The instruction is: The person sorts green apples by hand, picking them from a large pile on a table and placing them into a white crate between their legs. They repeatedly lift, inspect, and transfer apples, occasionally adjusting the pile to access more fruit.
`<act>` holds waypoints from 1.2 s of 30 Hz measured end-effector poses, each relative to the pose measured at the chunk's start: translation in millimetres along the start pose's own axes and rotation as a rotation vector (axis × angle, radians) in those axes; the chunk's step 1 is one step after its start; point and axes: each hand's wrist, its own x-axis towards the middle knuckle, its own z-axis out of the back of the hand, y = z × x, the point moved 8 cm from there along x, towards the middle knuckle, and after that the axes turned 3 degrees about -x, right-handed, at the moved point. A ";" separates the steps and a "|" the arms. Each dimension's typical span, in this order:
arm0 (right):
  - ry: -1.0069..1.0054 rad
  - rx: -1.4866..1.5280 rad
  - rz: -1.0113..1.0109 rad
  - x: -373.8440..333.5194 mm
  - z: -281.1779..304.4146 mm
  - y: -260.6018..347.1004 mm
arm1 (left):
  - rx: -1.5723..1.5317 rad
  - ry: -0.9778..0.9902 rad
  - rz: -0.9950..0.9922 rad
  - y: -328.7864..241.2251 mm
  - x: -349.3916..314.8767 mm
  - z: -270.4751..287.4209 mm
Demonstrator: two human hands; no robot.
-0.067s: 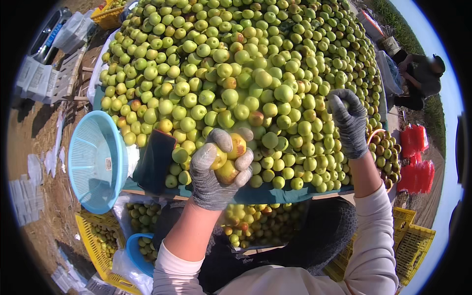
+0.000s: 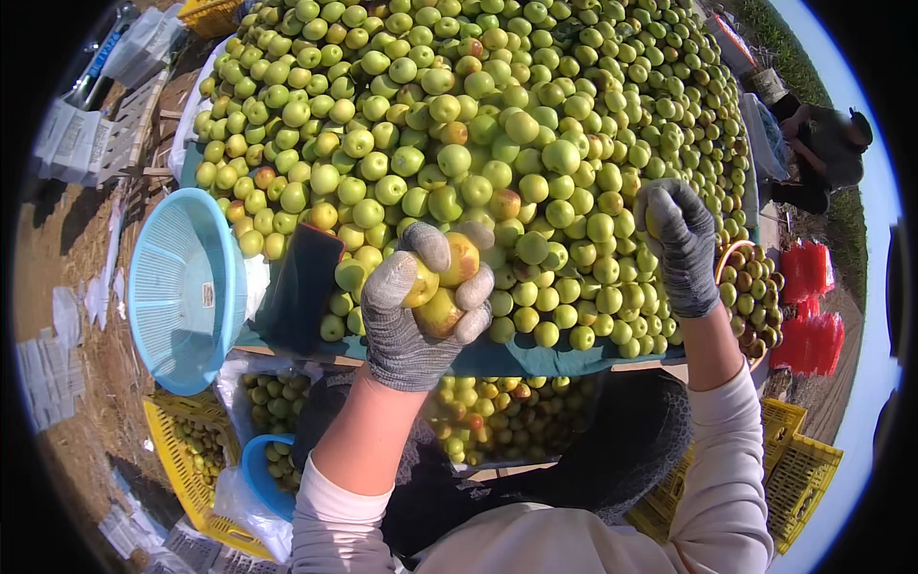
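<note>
A big heap of round green fruits that look like jujubes [image 2: 454, 160] covers the table before me, some tinged yellow or reddish brown. My left hand [image 2: 421, 311], in a grey knit glove with pale fingertips, is closed around three yellowish, brown-blotched jujubes [image 2: 439, 314] above the heap's near edge. Farther right, my gloved right hand [image 2: 679, 247] is curled over the heap. Between its fingers shows a sliver of a yellowish jujube [image 2: 654, 224]; the rest is hidden.
Left of the heap sits a light blue plastic basket [image 2: 143, 297], near a dark flat object [image 2: 304, 277]. A basket of browner jujubes [image 2: 749, 297] stands at right. Below are yellow crates [image 2: 182, 469] and a blue bucket [image 2: 256, 469]. A person [image 2: 830, 153] is at far right.
The view has shifted slightly. My right hand has turned a little, and a yellowish bit of fruit now shows between its fingers. The left hand keeps its hold on the three jujubes.
</note>
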 end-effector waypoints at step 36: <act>0.893 -1.157 -0.171 -337.9 -324.2 -148.1 | 0.146 0.134 -0.090 -40.5 -159.9 -4.3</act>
